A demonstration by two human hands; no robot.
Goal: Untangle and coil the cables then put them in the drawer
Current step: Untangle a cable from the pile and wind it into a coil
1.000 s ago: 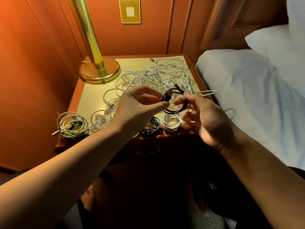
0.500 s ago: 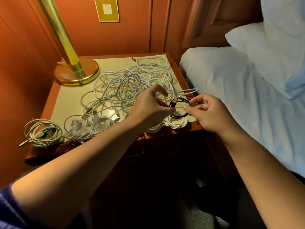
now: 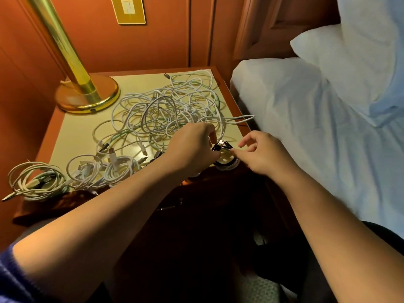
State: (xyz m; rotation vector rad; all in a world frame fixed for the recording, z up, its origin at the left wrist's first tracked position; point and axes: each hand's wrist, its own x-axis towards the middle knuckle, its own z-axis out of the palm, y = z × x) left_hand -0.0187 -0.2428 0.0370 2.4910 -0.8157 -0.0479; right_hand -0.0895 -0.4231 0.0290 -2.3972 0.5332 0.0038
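While both hands work at the near right corner of the nightstand (image 3: pixel 65 127), the scene reads as follows.

Black cable (image 3: pixel 220 147): a small coil held just above the near edge, over a white coil (image 3: pixel 225 166) lying there; a silver plug end sticks up from its top.
Left hand (image 3: pixel 192 149): fingers curled in on the coil's left side — pinching it, as far as the view allows.
Right hand (image 3: pixel 260 153): thumb and forefinger pinch narrowly at the coil's right rim, the other fingers spread loose.
Handling: light, limp and springy, I judge — a coil like this wants to open out, so hold across all the loops at once, not by the plug.
Tangle (image 3: pixel 166 114): white and greenish cables heaped across the middle and far right of the top, one loop hanging over the right edge.
Finished coils (image 3: pixel 37 182): a row along the near edge, from the near left corner inward.
Lamp base (image 3: pixel 87 95): brass, at the far left corner.
Drawer: not clearly visible in the dark front below — nothing looks stowed yet.
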